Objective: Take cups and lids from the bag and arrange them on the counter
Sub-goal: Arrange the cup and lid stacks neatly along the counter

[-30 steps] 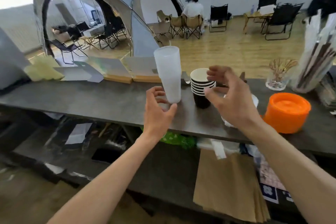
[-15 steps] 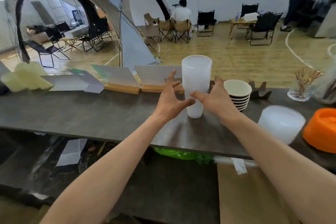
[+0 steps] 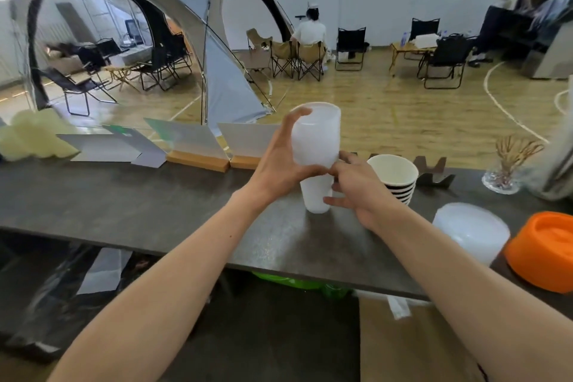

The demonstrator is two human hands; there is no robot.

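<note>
Both hands close on the stack of clear plastic cups standing upright on the dark counter: the left hand wraps its upper half, the right hand pinches lower down, seemingly at a seam. Just right stand paper cups, then near-right white lids.

Both bare arms reach forward and meet in the middle. The left hand curls its fingers and thumb around something. The right hand pinches with its fingertips, touching the left thumb.
</note>
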